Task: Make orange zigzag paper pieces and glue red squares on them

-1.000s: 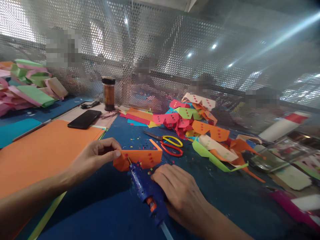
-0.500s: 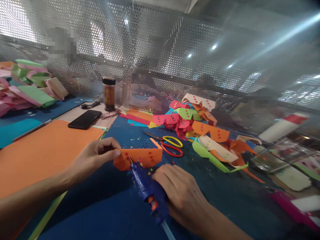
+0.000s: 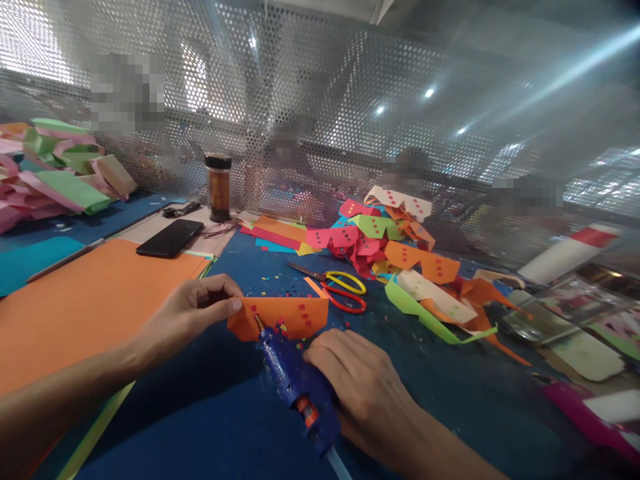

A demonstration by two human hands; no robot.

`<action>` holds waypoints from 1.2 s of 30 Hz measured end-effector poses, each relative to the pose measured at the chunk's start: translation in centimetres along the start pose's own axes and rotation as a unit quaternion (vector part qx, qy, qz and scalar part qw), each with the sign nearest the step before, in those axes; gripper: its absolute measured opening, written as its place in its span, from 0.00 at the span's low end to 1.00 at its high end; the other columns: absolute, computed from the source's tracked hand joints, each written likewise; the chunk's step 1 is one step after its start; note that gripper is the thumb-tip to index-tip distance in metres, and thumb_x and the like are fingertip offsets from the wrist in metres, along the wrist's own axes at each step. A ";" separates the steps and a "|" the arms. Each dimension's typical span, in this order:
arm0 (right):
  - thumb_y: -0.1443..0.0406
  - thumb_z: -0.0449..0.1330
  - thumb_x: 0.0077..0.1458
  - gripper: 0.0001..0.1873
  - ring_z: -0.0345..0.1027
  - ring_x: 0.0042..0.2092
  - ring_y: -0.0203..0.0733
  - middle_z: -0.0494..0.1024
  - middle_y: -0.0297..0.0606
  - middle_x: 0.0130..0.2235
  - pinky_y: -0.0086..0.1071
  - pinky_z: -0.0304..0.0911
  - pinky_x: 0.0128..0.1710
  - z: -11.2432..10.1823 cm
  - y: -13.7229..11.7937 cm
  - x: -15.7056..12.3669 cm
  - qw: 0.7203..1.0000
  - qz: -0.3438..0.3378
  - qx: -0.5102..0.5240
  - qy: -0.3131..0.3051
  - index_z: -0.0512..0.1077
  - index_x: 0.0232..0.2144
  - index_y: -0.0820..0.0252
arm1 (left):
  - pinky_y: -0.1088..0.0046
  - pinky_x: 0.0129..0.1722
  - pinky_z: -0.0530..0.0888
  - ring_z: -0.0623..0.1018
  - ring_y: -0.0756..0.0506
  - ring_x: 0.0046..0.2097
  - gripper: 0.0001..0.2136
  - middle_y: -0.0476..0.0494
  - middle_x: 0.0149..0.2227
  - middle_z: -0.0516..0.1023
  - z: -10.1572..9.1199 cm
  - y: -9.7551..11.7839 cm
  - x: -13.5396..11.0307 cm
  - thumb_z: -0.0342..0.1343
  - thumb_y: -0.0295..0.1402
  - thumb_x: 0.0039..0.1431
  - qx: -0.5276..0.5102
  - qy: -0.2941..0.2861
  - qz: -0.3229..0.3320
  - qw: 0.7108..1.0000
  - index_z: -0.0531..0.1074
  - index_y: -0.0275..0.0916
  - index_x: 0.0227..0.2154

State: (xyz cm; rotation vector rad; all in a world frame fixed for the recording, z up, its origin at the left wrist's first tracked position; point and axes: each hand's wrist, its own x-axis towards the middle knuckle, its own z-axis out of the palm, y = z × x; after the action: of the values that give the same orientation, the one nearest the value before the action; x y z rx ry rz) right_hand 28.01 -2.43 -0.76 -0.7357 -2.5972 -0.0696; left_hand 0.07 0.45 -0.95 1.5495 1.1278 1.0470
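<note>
My left hand (image 3: 193, 313) pinches the left end of a folded orange paper piece (image 3: 280, 315) with small red and green squares on it, holding it upright on the blue table (image 3: 225, 413). My right hand (image 3: 357, 387) is wrapped round a blue hot glue gun (image 3: 296, 383). The gun's nozzle touches the front of the orange piece near its left side. A clear glue stick pokes out of the gun's rear.
Yellow-and-red scissors (image 3: 340, 290) lie just behind the piece. A heap of coloured paper cut-outs (image 3: 395, 247) sits beyond, an orange sheet (image 3: 85, 300) and black phone (image 3: 170, 238) to the left, a jar (image 3: 219, 187) by the perforated metal screen (image 3: 320, 100). People sit behind it.
The glue gun's nozzle has crept slightly along the orange piece. Both hands stay almost where they were.
</note>
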 end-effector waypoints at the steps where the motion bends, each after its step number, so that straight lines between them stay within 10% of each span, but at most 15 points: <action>1: 0.63 0.59 0.63 0.07 0.66 0.36 0.44 0.75 0.41 0.36 0.36 0.58 0.36 0.0 0.0 0.0 1.000 -0.002 0.001 0.003 0.69 0.37 0.63 | 0.72 0.34 0.64 0.71 0.49 0.32 0.11 0.53 0.27 0.74 0.0 0.1 0.0 0.59 0.41 0.58 0.000 0.004 -0.004 1.000 0.73 0.40 0.27; 36: 0.64 0.56 0.64 0.08 0.59 0.31 0.41 0.70 0.35 0.30 0.35 0.49 0.32 0.0 -0.2 0.1 1.000 0.010 -0.015 -0.010 0.65 0.31 0.59 | 0.71 0.35 0.64 0.71 0.48 0.32 0.10 0.52 0.28 0.73 -0.1 0.2 0.0 0.59 0.40 0.59 -0.010 0.025 -0.002 1.000 0.73 0.40 0.27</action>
State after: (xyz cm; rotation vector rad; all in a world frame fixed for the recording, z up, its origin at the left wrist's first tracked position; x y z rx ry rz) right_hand 27.89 -2.53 -0.69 -0.7763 -2.6115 -0.0952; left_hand -0.02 0.48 -0.73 1.5128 1.1509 1.0958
